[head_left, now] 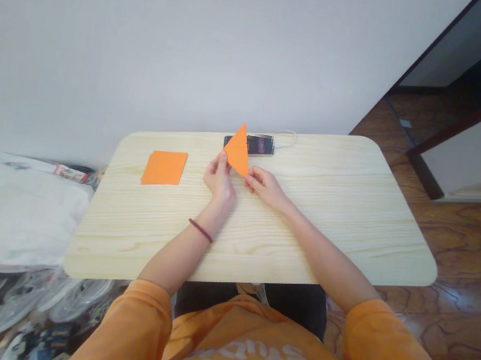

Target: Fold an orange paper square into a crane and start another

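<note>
A sheet of orange paper [237, 152], folded into a triangle, is held up above the table with one point toward the wall. My left hand [219, 178] pinches its left corner, thumb on top. At the lower right corner, my right hand [265, 185] grips the paper between thumb and fingertips. To the left of my hands lies a stack of square orange paper [164, 168], its edges slightly out of line. Behind the triangle is a phone [261, 145], partly covered by the paper.
The pale wooden table [305, 234] has rounded corners and stands against a white wall [190, 36]. A white cable [294, 141] runs from the phone. On the left are a white cloth-like bundle [17, 216] and plastic-wrapped items. Wooden floor [477, 256] shows on the right.
</note>
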Tool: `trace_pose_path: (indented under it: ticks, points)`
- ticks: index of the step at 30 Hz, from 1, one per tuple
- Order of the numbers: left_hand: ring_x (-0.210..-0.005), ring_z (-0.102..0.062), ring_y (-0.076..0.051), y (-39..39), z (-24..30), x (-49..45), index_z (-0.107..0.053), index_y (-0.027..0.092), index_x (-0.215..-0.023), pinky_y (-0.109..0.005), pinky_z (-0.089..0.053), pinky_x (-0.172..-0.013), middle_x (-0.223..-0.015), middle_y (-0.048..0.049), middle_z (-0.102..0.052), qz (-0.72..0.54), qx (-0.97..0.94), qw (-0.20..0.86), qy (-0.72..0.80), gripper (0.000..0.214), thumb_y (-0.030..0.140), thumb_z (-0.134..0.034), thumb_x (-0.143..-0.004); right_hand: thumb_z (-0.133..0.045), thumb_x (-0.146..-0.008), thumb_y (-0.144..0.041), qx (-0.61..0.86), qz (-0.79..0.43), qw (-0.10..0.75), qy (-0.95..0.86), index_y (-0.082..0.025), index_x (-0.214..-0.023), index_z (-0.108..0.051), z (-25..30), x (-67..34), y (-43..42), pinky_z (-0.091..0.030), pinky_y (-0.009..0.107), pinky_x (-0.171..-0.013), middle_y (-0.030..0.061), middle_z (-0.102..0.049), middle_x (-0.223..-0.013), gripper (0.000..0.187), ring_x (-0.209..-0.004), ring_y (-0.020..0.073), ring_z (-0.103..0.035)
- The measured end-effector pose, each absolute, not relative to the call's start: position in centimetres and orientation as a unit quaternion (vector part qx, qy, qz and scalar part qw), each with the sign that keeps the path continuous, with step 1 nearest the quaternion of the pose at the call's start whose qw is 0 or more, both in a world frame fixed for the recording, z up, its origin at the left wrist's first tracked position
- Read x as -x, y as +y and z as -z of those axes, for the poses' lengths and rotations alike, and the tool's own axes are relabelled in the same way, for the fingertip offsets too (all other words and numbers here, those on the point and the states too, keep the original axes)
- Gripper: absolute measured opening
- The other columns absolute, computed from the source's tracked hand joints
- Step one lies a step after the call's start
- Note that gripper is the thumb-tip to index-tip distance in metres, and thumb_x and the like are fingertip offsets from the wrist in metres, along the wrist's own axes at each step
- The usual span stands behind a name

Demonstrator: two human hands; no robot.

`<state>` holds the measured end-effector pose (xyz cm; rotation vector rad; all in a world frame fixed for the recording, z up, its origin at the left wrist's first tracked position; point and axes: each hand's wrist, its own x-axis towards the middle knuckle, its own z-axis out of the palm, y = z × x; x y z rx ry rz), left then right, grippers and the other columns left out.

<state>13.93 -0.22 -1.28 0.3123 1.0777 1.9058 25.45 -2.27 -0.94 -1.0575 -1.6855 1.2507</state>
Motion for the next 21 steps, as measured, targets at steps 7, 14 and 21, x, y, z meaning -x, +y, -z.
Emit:
trace_pose_path:
  ticks: [7,14,21]
  points:
    - [-0.074,-0.062,-0.009,-0.3,1.2,-13.9,-0.065,0.015,-0.074,-0.023,-0.049,-0.073,-0.079,-0.0016,-0.068,-0.769,-0.118,0.444,0.444,0.012,0.024,-0.072,-0.071,-0.046,-0.087,-0.035,0.46,-0.45,0.403,-0.651,-0.019,-0.065,-0.047,0.4,-26.4,-1.8,-0.032,0.023,-0.051,-0.0041,-0.048,-0.055,0.027,-0.048,0.008,-0.042]
    - [-0.065,-0.061,-0.009,-0.5,0.6,-14.3,-0.063,0.015,-0.072,-0.023,-0.049,-0.068,-0.072,-0.0009,-0.066,-0.701,-0.197,0.48,0.489,0.013,0.023,-0.073,-0.067,-0.05,-0.081,-0.034,0.483,-0.45,0.492,-0.568,-0.019,-0.064,-0.05,0.3,-27.5,-1.0,-0.03,0.023,-0.049,-0.0043,-0.045,-0.054,0.022,-0.049,0.0086,-0.041]
    - [-0.062,-0.063,-0.012,-1.0,0.7,-14.4,-0.064,0.014,-0.073,-0.026,-0.05,-0.066,-0.066,-0.0028,-0.068,-0.592,-0.342,0.523,0.509,0.015,0.023,-0.073,-0.065,-0.059,-0.073,-0.038,0.458,-0.448,0.584,-0.499,-0.018,-0.066,-0.052,0.9,-28.1,0.3,-0.033,0.024,-0.06,-0.0033,-0.048,-0.063,0.022,-0.063,0.0106,-0.043]
